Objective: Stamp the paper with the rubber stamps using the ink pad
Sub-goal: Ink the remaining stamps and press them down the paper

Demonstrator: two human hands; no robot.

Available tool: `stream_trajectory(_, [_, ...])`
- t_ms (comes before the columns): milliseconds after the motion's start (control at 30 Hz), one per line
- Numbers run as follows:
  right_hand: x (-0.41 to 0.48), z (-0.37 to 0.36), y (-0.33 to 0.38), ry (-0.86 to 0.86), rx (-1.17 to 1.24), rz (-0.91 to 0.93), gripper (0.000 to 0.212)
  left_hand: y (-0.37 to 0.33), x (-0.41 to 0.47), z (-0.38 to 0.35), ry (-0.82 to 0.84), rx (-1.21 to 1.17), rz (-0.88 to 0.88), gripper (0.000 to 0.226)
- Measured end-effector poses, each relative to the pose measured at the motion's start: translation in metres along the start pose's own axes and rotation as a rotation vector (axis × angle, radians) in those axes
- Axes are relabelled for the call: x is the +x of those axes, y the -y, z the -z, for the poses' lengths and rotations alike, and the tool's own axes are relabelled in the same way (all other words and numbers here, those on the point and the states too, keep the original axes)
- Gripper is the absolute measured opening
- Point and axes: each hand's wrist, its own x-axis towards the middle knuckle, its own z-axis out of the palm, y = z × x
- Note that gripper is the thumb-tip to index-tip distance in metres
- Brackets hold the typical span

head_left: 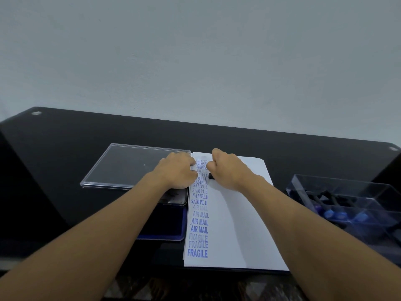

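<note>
A white sheet of paper (236, 224) lies on the black table, with a column of blue prints down its left side: AMENDED, SAMPLE, AIR MAIL, FRAGILE. My right hand (230, 170) grips a black rubber stamp (211, 176) near the top of the sheet; only a dark corner of the stamp shows under the curled fingers. My left hand (176, 172) rests at the paper's left edge, its fingertips touching the top prints. The open blue ink pad (165, 224) sits left of the paper, partly behind my left forearm.
A clear plastic lid (121, 166) lies flat at the left, behind the ink pad. A clear box (347, 200) holding several stamps with blue knobs stands at the right. The table's far edge meets a pale wall.
</note>
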Motion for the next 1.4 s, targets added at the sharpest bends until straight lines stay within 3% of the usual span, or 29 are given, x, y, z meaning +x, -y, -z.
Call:
stream_trajectory(433, [-0.01, 0.0, 0.001, -0.002, -0.023, 0.048, 0.017, -0.001, 0.0, 0.002, 0.016, -0.007, 0.0, 0.024])
stream_trajectory(600, [-0.004, 0.002, 0.0, 0.006, -0.019, 0.039, 0.024, -0.003, -0.001, 0.005, 0.015, 0.01, 0.0, 0.024])
stream_trajectory(933, [0.005, -0.001, -0.003, 0.007, 0.002, 0.013, 0.023, -0.005, -0.007, 0.011, 0.063, 0.013, 0.017, 0.033])
stream_trajectory(1267, [-0.005, -0.004, -0.003, -0.004, -0.02, 0.048, 0.017, -0.009, -0.01, 0.012, 0.06, -0.006, 0.071, 0.023])
stream_trajectory(1400, [-0.003, -0.003, -0.003, -0.003, -0.013, 0.03, 0.018, -0.015, -0.017, 0.018, 0.057, -0.037, 0.065, 0.037])
